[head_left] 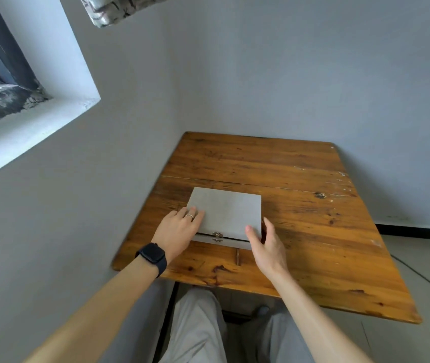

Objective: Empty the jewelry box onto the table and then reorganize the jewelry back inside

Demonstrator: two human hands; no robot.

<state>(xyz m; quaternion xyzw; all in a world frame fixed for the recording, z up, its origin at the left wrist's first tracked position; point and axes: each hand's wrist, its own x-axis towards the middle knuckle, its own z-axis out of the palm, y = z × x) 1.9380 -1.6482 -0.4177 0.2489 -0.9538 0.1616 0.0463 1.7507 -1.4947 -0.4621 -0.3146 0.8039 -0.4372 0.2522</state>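
Note:
A flat grey jewelry box (228, 208) lies on the wooden table (300, 205), its lid down and a small metal clasp (217, 236) on the front edge facing me. My left hand (179, 230), with a ring and a dark watch on the wrist, rests flat on the lid's front left corner. My right hand (265, 242) is at the front right corner, thumb on the lid's edge and fingers along the right side. No jewelry is visible; the inside of the box is hidden.
The table stands in a corner with grey walls on its left and far sides. A window recess (25, 121) is at the left. My legs in grey trousers (198, 331) are under the table's near edge.

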